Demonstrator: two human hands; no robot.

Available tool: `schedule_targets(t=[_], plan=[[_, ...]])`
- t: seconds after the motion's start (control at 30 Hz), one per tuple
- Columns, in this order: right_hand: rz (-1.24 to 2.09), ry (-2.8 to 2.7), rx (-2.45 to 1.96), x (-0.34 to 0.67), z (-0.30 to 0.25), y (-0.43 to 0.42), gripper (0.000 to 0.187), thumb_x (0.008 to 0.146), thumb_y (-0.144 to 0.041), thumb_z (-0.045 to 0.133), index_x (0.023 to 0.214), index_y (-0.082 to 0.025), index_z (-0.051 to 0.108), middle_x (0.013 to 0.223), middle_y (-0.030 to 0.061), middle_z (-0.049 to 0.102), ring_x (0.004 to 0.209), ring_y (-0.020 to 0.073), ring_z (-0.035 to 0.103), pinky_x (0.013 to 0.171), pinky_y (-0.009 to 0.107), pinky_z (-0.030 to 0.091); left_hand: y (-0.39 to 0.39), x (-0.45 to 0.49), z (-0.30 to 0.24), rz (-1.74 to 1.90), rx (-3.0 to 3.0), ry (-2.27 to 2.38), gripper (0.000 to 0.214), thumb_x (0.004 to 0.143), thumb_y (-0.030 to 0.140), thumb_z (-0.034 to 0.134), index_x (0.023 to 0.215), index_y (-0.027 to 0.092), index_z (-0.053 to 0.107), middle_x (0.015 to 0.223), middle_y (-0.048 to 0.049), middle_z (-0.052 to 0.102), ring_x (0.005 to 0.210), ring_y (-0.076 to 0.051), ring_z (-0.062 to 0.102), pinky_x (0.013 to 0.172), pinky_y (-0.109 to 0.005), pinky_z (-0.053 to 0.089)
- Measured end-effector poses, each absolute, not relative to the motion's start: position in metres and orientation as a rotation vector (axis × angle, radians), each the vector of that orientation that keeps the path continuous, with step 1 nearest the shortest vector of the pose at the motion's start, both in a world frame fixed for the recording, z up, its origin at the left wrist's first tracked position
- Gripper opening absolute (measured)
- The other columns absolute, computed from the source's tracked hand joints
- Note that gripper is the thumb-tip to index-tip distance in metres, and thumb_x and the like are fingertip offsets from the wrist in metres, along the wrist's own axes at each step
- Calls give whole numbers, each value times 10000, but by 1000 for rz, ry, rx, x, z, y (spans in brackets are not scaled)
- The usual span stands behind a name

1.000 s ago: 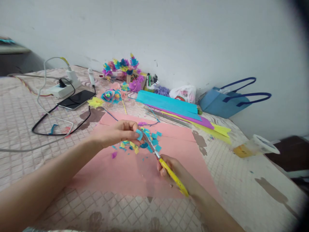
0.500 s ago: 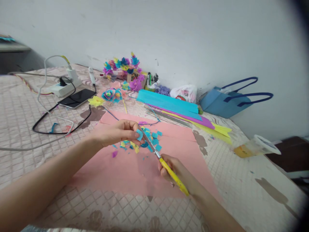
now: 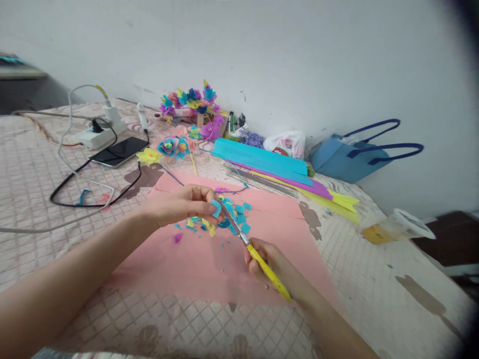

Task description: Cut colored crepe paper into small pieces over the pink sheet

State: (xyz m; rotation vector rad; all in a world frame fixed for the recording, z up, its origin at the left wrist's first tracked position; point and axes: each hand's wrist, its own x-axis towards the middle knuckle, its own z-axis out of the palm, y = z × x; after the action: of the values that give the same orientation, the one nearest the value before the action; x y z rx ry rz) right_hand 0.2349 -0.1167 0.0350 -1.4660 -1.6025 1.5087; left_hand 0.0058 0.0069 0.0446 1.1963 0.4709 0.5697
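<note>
Between thumb and fingers, my left hand [image 3: 189,205] pinches a small blue paper piece [image 3: 216,208]. My right hand [image 3: 267,262] is closed around the yellow handles of a pair of scissors [image 3: 262,262], whose blades point up and left to the edge of that piece. Whether the blades touch the paper I cannot tell. Beneath both hands lies a large pink paper sheet [image 3: 179,269]. Small blue and yellow paper scraps [image 3: 241,218] are heaped on it behind the blades, partly hidden by my left hand and the scissors. A purple scrap [image 3: 177,238] lies apart on the left.
Folded blue paper [image 3: 262,160] lies behind the pink sheet, over purple and yellow strips. Colourful paper flowers [image 3: 192,99] stand near the wall. On the left are a phone [image 3: 119,151], cables and a power strip [image 3: 98,137]. A tilted cup [image 3: 392,229] and blue bag [image 3: 348,162] are rightward.
Almost nothing differs. The scissor handles have shifted very slightly, while both hands keep their hold on the paper piece and the scissors.
</note>
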Motion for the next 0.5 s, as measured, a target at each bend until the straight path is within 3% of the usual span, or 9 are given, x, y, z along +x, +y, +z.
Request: schedule_targets(t=[0.17,0.5], plan=[[1490,-1618,-1510,235,35,-115,439,716,-565,631,730,-203,383,603,-73,329,492,56,286,452,204,213,8,6,44,563,1206,472,209,703,230,795,696,141,606,743,-30,727,701,-148,697,655,-246,544],[1515,-1600,-1433,238,30,-115,385,796,-529,585,728,-206,388,577,-73,335,479,60,278,450,204,213,5,7,46,586,1215,516,212,676,233,803,679,146,610,732,-37,721,677,-160,694,640,-267,547]])
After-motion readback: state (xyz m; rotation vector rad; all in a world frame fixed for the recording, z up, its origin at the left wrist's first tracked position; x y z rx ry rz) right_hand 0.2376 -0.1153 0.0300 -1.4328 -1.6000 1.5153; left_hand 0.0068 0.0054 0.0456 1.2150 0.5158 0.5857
